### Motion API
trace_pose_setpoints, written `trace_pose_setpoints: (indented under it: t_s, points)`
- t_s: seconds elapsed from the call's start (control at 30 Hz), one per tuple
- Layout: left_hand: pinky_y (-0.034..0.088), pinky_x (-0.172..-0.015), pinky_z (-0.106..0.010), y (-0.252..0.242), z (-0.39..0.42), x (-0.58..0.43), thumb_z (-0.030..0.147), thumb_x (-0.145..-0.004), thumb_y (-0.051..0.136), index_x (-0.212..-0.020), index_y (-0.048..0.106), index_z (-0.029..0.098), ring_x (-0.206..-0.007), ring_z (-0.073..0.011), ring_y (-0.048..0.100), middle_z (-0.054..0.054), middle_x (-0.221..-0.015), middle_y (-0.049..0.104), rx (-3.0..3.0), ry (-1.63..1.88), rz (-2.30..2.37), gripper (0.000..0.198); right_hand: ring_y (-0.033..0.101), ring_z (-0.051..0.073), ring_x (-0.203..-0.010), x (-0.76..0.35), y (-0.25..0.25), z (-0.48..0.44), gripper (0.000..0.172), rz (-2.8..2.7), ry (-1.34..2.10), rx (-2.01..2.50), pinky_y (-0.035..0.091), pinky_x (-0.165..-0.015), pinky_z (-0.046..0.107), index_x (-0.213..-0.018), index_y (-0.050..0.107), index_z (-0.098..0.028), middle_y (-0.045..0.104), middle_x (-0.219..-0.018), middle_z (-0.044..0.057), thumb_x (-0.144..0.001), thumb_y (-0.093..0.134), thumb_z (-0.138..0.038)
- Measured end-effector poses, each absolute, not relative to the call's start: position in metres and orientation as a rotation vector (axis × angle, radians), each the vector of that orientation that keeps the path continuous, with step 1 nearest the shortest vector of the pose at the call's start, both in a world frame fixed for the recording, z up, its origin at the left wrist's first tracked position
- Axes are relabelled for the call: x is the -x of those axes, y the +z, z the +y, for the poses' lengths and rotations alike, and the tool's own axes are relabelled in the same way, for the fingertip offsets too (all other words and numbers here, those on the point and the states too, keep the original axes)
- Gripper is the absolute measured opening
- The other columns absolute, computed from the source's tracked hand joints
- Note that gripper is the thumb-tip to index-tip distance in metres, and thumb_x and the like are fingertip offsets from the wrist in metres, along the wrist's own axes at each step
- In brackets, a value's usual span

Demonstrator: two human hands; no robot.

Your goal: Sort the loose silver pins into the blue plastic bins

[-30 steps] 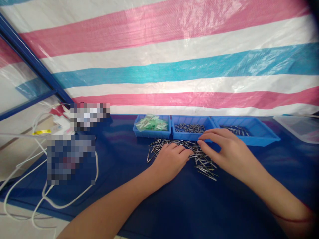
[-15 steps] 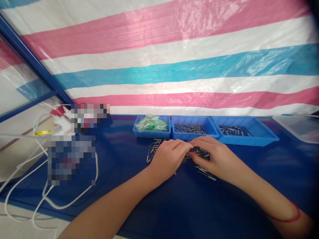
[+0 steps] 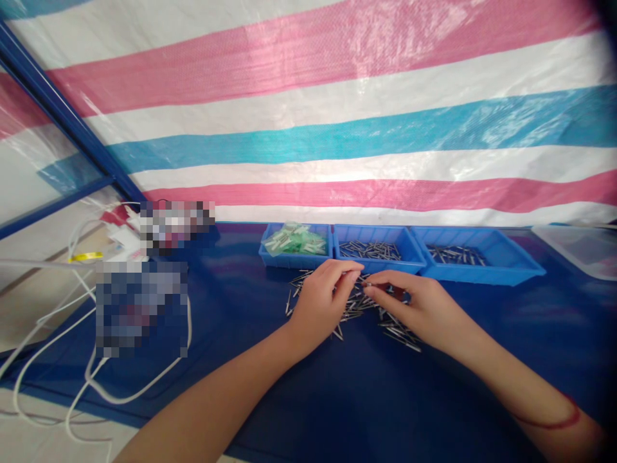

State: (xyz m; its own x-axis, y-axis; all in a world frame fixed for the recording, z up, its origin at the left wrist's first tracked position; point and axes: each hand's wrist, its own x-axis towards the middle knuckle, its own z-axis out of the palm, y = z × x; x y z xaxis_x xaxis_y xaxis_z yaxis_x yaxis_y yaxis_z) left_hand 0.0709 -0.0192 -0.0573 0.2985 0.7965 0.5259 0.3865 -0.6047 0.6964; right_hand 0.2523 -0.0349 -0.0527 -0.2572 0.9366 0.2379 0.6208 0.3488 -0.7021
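The left hand [image 3: 321, 302] and right hand [image 3: 424, 308] rest over a loose heap of metal pins [image 3: 395, 331] on the blue surface [image 3: 337, 399], fingertips nearly meeting above it. On both hands the thumb and forefinger are narrowed to a pinch; whether a pin sits between them is too small to tell. The heap spreads under and between both hands, with strays beside the left hand and below the right. Just beyond the fingers stands a row of three blue bins, side by side: the left bin [image 3: 294, 260] holds pale green pieces [image 3: 294, 239], the middle bin [image 3: 390, 265] a layer of pins [image 3: 371, 249], and the right bin [image 3: 482, 278] a few pins [image 3: 456, 255]. White cables [image 3: 96, 379] loop at the far left edge
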Motion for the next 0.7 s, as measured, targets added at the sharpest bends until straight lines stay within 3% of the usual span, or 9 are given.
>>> trace_pose_setpoints:
  t_s: [0.2, 0.4, 0.7]
  points:
    - [0.043, -0.083, -0.032, -0.056, -0.019, -0.072, 0.024, -0.091, 0.051, -0.100, 0.066, 0.020, -0.090, -0.0185, 0.059, -0.003, -0.095, 0.070, -2.216, 1.110, 1.200, 0.018, 0.065, 0.020, -0.083, -0.261, -0.051, -0.031, 0.031, -1.868, 0.646, 1.375, 0.050, -0.070, 0.031, -0.098, 0.070, -0.022, 0.071, -0.095, 0.005, -0.085, 0.056, -0.046]
    - [0.043, -0.078, -0.027, -0.053, -0.021, -0.073, 0.029, -0.090, 0.052, -0.093, 0.067, 0.018, -0.081, -0.0154, 0.059, -0.003, -0.091, 0.070, -2.008, 1.105, 1.159, 0.019, 0.063, 0.021, -0.089, -0.259, -0.045, -0.035, 0.033, -1.868, 0.747, 1.330, 0.049, -0.075, 0.031, -0.100, 0.070, -0.022, 0.070, -0.098, 0.005, -0.088, 0.051, -0.046]
    - [0.045, -0.071, -0.024, -0.056, -0.020, -0.078, 0.034, -0.088, 0.055, -0.096, 0.064, 0.017, -0.079, -0.0141, 0.059, -0.003, -0.088, 0.067, -1.604, 1.179, 1.059, 0.021, 0.058, 0.015, -0.070, -0.246, -0.040, -0.039, 0.035, -1.775, 1.067, 1.259, 0.047, -0.066, 0.027, -0.088, 0.067, -0.018, 0.065, -0.077, 0.003, -0.089, 0.046, -0.047]
